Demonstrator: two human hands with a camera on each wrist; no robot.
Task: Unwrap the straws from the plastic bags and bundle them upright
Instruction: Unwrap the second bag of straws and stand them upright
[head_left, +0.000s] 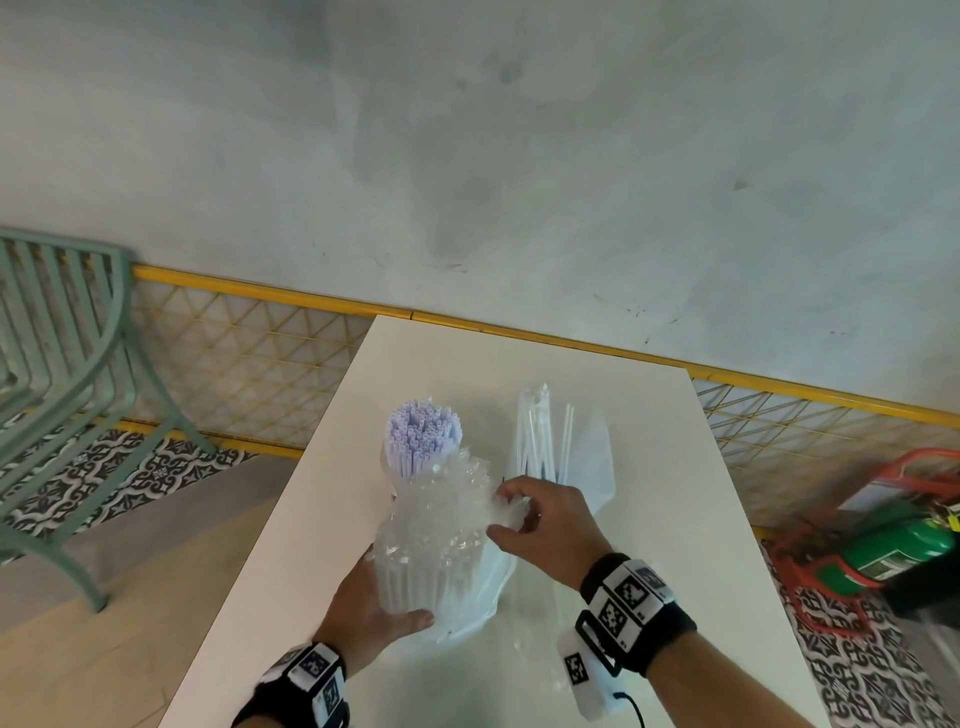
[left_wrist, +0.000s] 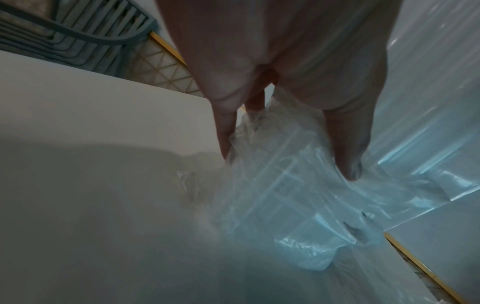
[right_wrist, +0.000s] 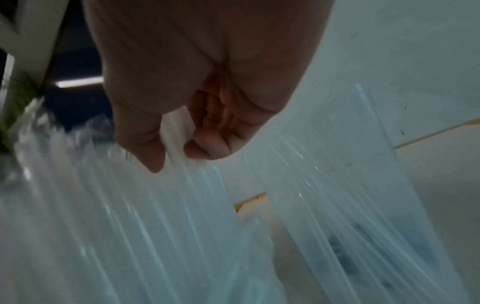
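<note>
A thick bundle of clear wrapped straws (head_left: 436, 540) stands upright on the white table (head_left: 675, 519), inside a crumpled clear plastic bag (head_left: 472, 608). My left hand (head_left: 374, 608) wraps around the bundle's lower part, fingers and thumb curled on the plastic (left_wrist: 285, 185). My right hand (head_left: 540, 519) pinches a few wrapped straws (right_wrist: 179, 148) at the bundle's top right, thumb against curled fingers. Behind stands an upright bundle of bare pale lilac straws (head_left: 423, 434).
Another clear bag holding a few long straws (head_left: 556, 441) leans at the back right of the table. A green slatted chair (head_left: 67, 374) stands left. A yellow mesh railing (head_left: 249, 358) runs behind. A green cylinder in a red frame (head_left: 904, 551) sits right.
</note>
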